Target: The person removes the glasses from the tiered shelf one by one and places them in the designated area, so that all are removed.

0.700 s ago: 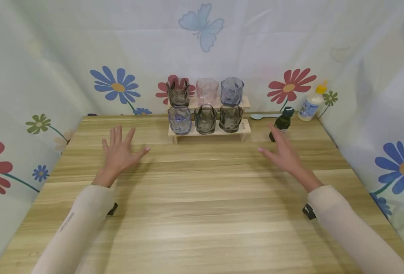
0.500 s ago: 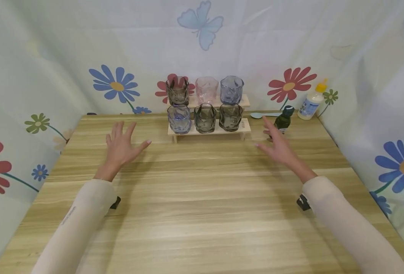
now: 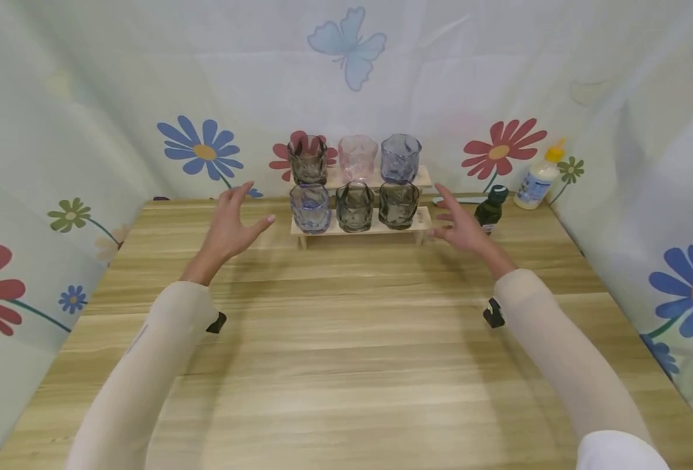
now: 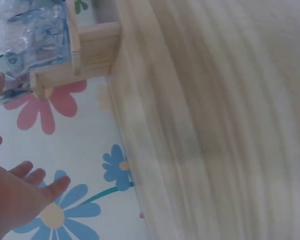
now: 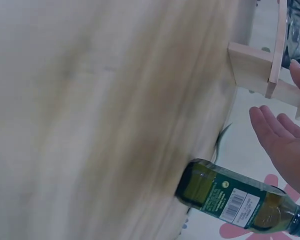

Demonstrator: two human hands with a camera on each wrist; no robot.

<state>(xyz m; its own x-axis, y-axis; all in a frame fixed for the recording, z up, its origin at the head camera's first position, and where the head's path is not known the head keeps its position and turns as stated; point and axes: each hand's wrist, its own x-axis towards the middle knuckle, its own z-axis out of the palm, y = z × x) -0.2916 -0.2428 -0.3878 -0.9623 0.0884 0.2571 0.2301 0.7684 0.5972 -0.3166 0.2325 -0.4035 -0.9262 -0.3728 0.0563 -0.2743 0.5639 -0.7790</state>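
Observation:
A two-tier wooden rack (image 3: 364,236) stands at the back of the table with wavy glass tumblers on both tiers. On the lower tier are a bluish tumbler (image 3: 311,210) and two smoky grey ones, one in the middle (image 3: 354,207) and one at the right (image 3: 398,206). Behind them stand a dark tumbler (image 3: 307,160), a pink tumbler (image 3: 358,158) and a blue-grey tumbler (image 3: 401,159). My left hand (image 3: 228,227) hovers left of the rack, fingers spread, holding nothing. My right hand (image 3: 462,225) is just right of the rack, thumb and fingers apart, also holding nothing.
A dark green bottle (image 3: 490,210) stands right behind my right hand. Farther back right is a white bottle (image 3: 537,183) with a yellow nozzle. A pale spoon (image 3: 458,201) lies by the back edge. Flowered curtains surround the wooden table (image 3: 346,339).
Both hands have moved forward and inward, closer to the two ends of the rack. The tumblers, rack and bottles stay where they were.

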